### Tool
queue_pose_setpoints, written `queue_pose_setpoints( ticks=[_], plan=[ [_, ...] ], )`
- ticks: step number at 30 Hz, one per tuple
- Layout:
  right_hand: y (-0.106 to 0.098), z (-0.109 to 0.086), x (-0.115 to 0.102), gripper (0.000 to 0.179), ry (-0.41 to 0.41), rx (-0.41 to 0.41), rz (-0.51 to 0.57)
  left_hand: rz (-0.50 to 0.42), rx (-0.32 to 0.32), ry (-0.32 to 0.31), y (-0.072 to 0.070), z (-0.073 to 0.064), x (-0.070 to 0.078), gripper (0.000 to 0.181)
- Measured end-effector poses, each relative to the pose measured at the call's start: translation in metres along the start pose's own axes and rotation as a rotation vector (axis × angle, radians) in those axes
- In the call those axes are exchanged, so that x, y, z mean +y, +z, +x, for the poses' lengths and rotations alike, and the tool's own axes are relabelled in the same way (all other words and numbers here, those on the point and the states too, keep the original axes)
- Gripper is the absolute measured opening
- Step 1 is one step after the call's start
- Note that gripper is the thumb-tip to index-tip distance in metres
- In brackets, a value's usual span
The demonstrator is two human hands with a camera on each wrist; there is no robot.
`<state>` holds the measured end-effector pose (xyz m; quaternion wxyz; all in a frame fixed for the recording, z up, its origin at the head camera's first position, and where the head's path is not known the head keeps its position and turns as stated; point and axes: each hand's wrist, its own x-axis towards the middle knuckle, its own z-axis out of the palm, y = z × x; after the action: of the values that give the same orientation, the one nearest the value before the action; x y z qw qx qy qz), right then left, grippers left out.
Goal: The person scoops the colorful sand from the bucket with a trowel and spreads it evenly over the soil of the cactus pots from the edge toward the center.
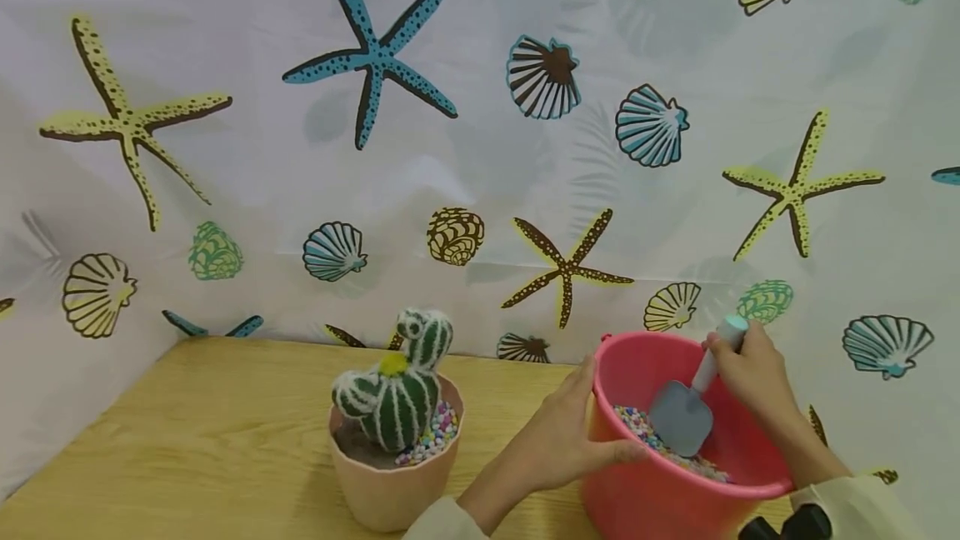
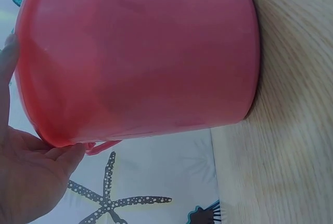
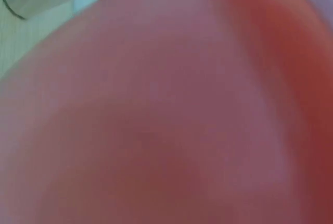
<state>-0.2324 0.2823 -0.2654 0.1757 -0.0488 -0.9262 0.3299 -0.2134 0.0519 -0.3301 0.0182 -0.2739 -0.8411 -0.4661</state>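
Note:
My right hand (image 1: 753, 369) grips the pale handle of a small grey shovel (image 1: 681, 419) with a light-blue end cap. The shovel's blade points down inside a pink-red bucket (image 1: 630, 357), against multicoloured pebbles (image 1: 637, 423) at the bottom. My left hand (image 1: 558, 440) holds the bucket's rim on the left side, thumb over the near edge and fingers round the far side. In the left wrist view the left hand (image 2: 36, 174) is at the rim, and the bucket wall (image 2: 140, 57) fills most of the picture. The right wrist view is mostly blurred bucket wall (image 3: 156, 104).
A pale peach pot (image 1: 390, 494) stands left of the bucket on the wooden table (image 1: 187, 432). In it sits a knitted green cactus (image 1: 401, 411) with a yellow flower, pebbles (image 1: 435, 440) on its right and brown soil-like filling showing. Behind hangs a cloth (image 1: 465, 165) printed with starfish and shells.

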Motion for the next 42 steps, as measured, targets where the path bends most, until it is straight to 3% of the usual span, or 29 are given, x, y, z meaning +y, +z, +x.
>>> queue_pose_setpoints(
  ticks=[6,11,16,24,32,36,42],
  plan=[
    [0.007,-0.002,-0.008,0.042,-0.021,-0.057,0.167,-0.002,-0.004,0.008,0.000,-0.001,0.000,0.111],
    [0.008,-0.002,-0.009,0.044,-0.086,-0.087,0.337,0.011,-0.001,-0.011,-0.001,-0.001,0.000,0.112],
    [0.009,-0.002,-0.006,0.042,-0.127,-0.130,0.430,0.009,-0.010,-0.033,-0.002,-0.001,0.001,0.113],
    [0.005,0.000,-0.002,0.042,-0.124,-0.173,0.527,-0.001,-0.009,-0.009,-0.002,-0.001,0.002,0.113],
    [0.002,-0.006,-0.001,0.047,-0.107,-0.274,0.460,-0.011,-0.005,-0.006,-0.002,-0.001,0.002,0.111],
    [0.001,-0.008,0.000,0.045,-0.101,-0.219,0.444,-0.011,-0.012,0.004,-0.001,0.000,0.003,0.110],
    [0.001,-0.007,0.003,0.043,-0.104,-0.021,0.454,0.008,-0.010,-0.007,0.001,0.000,0.003,0.110]
  ],
)
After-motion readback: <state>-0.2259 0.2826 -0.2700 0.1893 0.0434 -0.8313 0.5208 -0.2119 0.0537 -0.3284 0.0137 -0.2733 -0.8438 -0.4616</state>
